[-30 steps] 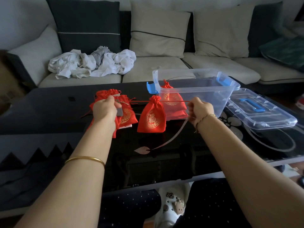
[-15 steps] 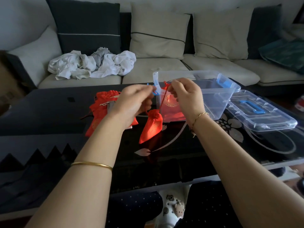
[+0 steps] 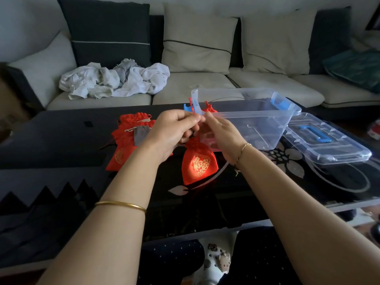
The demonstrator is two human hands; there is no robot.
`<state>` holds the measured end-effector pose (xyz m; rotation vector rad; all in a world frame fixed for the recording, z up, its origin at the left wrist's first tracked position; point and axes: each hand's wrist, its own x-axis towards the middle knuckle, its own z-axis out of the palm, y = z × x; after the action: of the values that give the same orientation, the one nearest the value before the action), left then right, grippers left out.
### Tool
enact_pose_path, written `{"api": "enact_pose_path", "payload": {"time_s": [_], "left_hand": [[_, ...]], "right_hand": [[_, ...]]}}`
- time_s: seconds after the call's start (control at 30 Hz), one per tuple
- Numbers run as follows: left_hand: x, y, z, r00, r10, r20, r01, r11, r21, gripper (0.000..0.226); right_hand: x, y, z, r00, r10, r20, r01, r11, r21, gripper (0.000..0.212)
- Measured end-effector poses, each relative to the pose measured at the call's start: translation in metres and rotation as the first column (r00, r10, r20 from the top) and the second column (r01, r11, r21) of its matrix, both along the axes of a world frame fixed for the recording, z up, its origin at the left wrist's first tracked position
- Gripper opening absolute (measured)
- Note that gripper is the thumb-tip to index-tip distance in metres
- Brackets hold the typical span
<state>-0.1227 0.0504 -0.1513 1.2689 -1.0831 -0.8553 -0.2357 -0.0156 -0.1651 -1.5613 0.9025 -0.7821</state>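
Directly below both hands sits the red fabric drawstring pouch with gold embroidery (image 3: 198,164), neck uppermost. Left hand (image 3: 176,131) and right hand (image 3: 223,132) pinch its thin red cord (image 3: 192,106), fingertips meeting.

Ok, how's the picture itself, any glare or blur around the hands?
Head view: dim, no hard glare, only a red sheen on the table under the pouch; left hand and right hand sharp, the cord they pinch thin and hard to trace; edges bend.
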Motion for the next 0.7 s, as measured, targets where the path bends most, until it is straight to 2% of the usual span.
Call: {"api": "enact_pose_path", "payload": {"time_s": [0.13, 0.27, 0.37, 0.43, 0.5, 0.6, 0.63, 0.7], "left_hand": [[0.001, -0.002, -0.001, 0.999, 0.028, -0.021, -0.028, 1.000, 0.007, 0.019], [0.007, -0.003, -0.005, 0.991, 0.134, -0.011, -0.133, 0.991, 0.019, 0.013], [0.008, -0.003, -0.005, 0.994, 0.110, -0.010, -0.110, 0.993, 0.042, 0.016], [0.007, -0.002, -0.004, 0.996, 0.089, -0.002, -0.089, 0.995, 0.050, 0.021], [0.004, -0.001, -0.002, 0.999, 0.031, 0.007, -0.032, 0.998, 0.056, 0.022], [-0.001, -0.001, 0.000, 0.984, -0.013, 0.179, 0.013, 1.000, 0.000, 0.021], [-0.003, -0.001, -0.001, 0.957, 0.029, 0.290, -0.016, 0.999, -0.048, 0.020], [-0.005, -0.003, -0.002, 0.842, 0.173, 0.511, -0.100, 0.981, -0.167, 0.019]], "right_hand": [[0.002, -0.003, -0.002, 1.000, 0.012, 0.016, -0.010, 0.994, -0.107, 0.026], [-0.007, -0.003, 0.002, 0.995, 0.058, 0.087, -0.058, 0.998, -0.003, 0.028], [-0.014, -0.002, 0.003, 0.987, 0.151, -0.061, -0.150, 0.988, 0.026, 0.024], [-0.013, -0.002, 0.004, 0.999, 0.036, -0.033, -0.036, 0.999, 0.001, 0.025], [-0.011, -0.006, 0.003, 0.992, -0.087, 0.092, 0.094, 0.993, -0.068, 0.028], [-0.004, -0.008, -0.002, 0.984, 0.010, 0.176, 0.004, 0.997, -0.077, 0.023], [-0.003, -0.007, -0.004, 0.987, 0.042, 0.157, -0.030, 0.997, -0.073, 0.023], [-0.002, -0.006, -0.006, 0.990, 0.067, 0.127, -0.062, 0.997, -0.042, 0.023]]}}
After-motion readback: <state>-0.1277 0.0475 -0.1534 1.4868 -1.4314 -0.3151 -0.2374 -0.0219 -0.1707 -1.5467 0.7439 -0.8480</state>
